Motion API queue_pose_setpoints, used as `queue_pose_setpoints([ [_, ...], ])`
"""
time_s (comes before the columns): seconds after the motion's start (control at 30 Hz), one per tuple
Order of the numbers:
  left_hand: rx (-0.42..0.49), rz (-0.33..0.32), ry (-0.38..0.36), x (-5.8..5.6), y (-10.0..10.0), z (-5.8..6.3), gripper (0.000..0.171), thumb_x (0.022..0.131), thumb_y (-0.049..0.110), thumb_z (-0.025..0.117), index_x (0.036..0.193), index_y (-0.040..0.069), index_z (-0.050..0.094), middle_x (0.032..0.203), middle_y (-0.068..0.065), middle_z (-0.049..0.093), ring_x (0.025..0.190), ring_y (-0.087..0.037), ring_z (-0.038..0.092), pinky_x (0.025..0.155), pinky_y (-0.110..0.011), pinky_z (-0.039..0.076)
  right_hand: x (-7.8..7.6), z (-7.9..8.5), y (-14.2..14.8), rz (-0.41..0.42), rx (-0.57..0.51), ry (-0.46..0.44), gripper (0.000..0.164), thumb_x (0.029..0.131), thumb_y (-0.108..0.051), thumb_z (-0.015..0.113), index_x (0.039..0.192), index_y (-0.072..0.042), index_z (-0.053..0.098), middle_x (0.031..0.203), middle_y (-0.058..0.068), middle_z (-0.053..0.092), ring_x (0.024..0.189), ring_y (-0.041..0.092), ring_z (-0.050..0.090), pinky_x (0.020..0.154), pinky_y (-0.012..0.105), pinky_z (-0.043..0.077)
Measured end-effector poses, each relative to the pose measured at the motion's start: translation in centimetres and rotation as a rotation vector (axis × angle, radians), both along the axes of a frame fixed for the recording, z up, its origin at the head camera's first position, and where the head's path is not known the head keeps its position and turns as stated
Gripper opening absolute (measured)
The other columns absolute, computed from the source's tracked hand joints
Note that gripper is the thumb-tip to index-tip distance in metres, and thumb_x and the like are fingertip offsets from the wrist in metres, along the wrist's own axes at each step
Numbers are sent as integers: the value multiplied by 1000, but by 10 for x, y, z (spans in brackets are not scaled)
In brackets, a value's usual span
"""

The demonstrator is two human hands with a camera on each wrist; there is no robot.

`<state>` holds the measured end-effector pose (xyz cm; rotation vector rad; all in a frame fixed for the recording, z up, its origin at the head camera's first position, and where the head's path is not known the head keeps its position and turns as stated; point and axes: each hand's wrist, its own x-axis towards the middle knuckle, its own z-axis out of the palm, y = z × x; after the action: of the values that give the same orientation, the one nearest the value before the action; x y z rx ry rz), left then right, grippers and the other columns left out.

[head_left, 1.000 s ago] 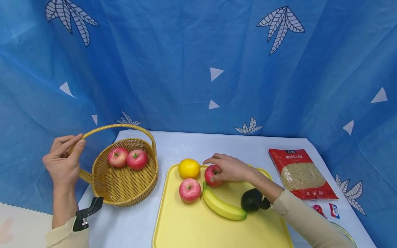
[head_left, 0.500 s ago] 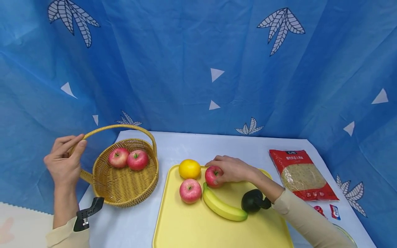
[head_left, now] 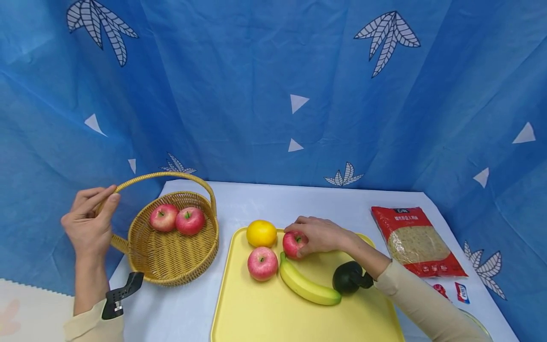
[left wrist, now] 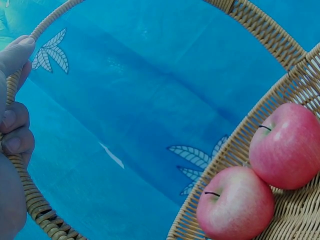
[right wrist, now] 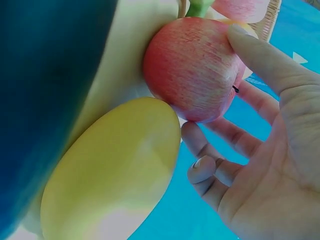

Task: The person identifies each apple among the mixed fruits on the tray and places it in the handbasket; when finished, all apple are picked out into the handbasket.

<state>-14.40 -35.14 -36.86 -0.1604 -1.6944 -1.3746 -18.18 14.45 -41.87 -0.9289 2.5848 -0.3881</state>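
Observation:
My left hand [head_left: 88, 223] grips the arched handle [head_left: 160, 174] of a round wicker basket [head_left: 173, 259], which tilts toward me. Two red apples [left wrist: 237, 205] lie together inside it. Over the yellow tray [head_left: 252, 316], my right hand [head_left: 322, 234] holds another red apple [right wrist: 192, 70], thumb on one side and fingers round the other. To the left of this apple are a pink-red apple [head_left: 262, 263] and a yellow lemon-like fruit [head_left: 261, 233]. A banana [head_left: 307, 286] lies just in front. In the right wrist view, a smooth yellow oval fruit [right wrist: 112, 170] sits close to the held apple.
A dark, round, avocado-like thing [head_left: 347, 277] lies on the tray under my right forearm. Beyond the tray on the right are a red food packet [head_left: 416, 242], small wrapped items [head_left: 461, 292] and a partly visible glass rim [head_left: 474, 319]. Blue curtains hang behind the white table.
The fingers of my right hand have closed in round the apple on the tray. My left hand and the basket have stayed nearly still.

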Motion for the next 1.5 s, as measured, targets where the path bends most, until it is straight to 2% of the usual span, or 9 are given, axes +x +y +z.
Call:
queue_pose_setpoints([
  [0.4, 1, -7, 4, -1, -3, -2, 20, 87, -11, 71, 107, -15, 71, 97, 4, 68, 92, -10, 58, 72, -12, 48, -3, 3, -1, 12, 8, -27, 68, 81, -45, 82, 142, -30, 57, 123, -7, 56, 103, 12, 55, 86, 37, 50],
  [0.73, -11, -15, 16, 0, 0, 1, 20, 86, -12, 71, 105, -16, 71, 96, 3, 68, 90, -10, 59, 69, -12, 48, -12, 3, -2, 15, 40, -86, 71, 79, -46, 84, 143, -30, 57, 118, -10, 57, 100, 11, 56, 89, 36, 50],
  [1.1, -15, -24, 20, -1, -1, 0, 20, 86, -12, 71, 106, -16, 71, 95, 3, 67, 87, -9, 58, 69, -12, 47, -22, 1, -3, 65, 45, -176, 73, 78, -43, 84, 144, -30, 55, 117, -8, 57, 104, 13, 54, 91, 35, 49],
  [1.5, -10, -30, 28, -1, -2, -1, 20, 86, -13, 71, 105, -17, 70, 95, 2, 67, 88, -10, 58, 67, -12, 47, -23, 1, -5, 88, 74, -148, 70, 78, -48, 83, 140, -31, 58, 112, -11, 57, 101, 11, 54, 86, 33, 49],
])
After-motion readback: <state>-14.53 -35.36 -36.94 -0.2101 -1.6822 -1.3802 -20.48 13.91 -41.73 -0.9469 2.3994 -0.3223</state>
